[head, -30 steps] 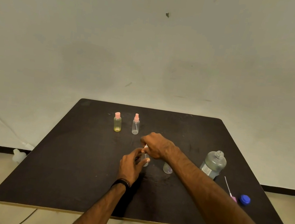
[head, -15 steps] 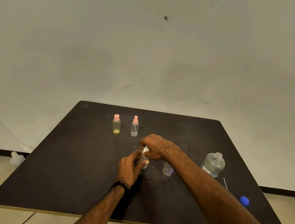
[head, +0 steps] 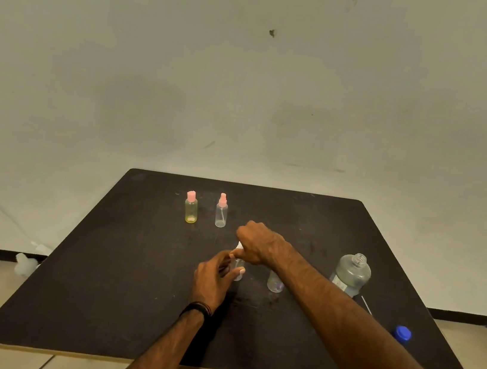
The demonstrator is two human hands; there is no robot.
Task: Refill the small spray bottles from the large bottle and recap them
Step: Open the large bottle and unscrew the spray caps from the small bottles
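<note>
Left hand (head: pixel 214 277) grips the small spray bottle (head: pixel 238 269) upright while right hand (head: pixel 260 243) pinches its white cap (head: pixel 239 245).

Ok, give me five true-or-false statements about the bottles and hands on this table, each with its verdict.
1. The large bottle stands uncapped. True.
2. The blue cap lies at the table's left edge. False: it lies near the right edge.
3. Both hands are on one small bottle, the left hand at its body, the right hand at its top. True.
4. The yellowish bottle has no cap. False: it wears a pink cap.
5. Two pink-topped bottles stand at the far side of the table. True.
</note>
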